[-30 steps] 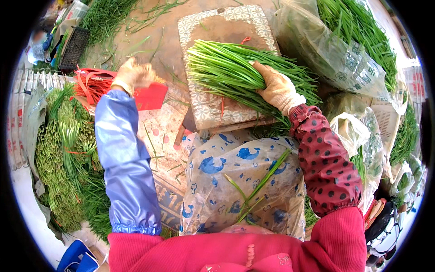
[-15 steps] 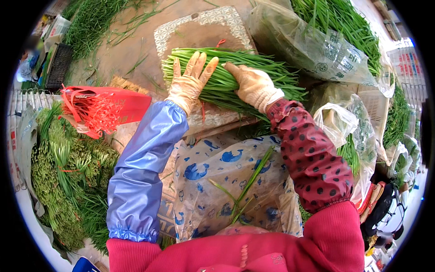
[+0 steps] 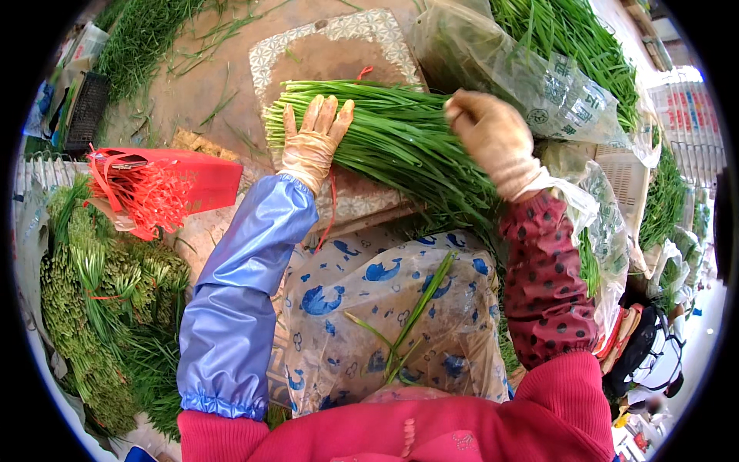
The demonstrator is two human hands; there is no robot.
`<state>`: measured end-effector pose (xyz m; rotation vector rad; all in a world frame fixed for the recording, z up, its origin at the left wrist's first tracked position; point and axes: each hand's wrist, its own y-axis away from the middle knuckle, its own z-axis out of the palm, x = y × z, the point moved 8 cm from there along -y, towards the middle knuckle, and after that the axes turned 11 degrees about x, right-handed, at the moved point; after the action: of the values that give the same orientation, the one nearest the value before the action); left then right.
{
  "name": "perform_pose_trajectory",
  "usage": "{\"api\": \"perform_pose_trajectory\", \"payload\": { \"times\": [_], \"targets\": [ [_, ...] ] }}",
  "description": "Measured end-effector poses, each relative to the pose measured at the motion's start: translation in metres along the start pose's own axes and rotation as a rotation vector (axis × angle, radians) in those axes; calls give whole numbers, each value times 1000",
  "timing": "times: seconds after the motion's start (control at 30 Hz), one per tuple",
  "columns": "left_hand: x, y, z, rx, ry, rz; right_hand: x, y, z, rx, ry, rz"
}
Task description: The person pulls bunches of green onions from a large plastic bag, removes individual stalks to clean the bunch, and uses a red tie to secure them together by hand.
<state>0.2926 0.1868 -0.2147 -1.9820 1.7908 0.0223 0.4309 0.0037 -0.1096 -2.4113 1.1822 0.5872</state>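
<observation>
A thick bunch of long green garlic chives (image 3: pixel 385 127) lies across a low patterned board (image 3: pixel 339 38), pale stem ends to the left and leaf tips to the right. My gloved left hand (image 3: pixel 317 142) rests on the stem end, fingers spread flat. Over the leafy end is my gloved right hand (image 3: pixel 493 142), its fingers curled in and slightly blurred; whatever they may hold is hidden. A red tie strip (image 3: pixel 332 208) runs under the bunch, its ends showing at the near and far sides.
To the left stand a red bag of red tie strips (image 3: pixel 212 181) and a heap of bundled greens (image 3: pixel 85 308). Clear plastic (image 3: pixel 531 92) partly wraps more chives at the upper right. In front of me, a whale-printed plastic sheet (image 3: pixel 346 308) holds a few loose leaves.
My right hand has moved right along the bunch toward the leaf tips, and its fingers have curled. My left hand stays on the stems. The view has shifted slightly.
</observation>
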Motion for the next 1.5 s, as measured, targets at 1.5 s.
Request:
{"api": "perform_pose_trajectory", "payload": {
  "times": [1.5],
  "targets": [
    [3, -15, 15, -212, 138, -186, -44, -103, 172, -455, 507, 122]
  ]
}}
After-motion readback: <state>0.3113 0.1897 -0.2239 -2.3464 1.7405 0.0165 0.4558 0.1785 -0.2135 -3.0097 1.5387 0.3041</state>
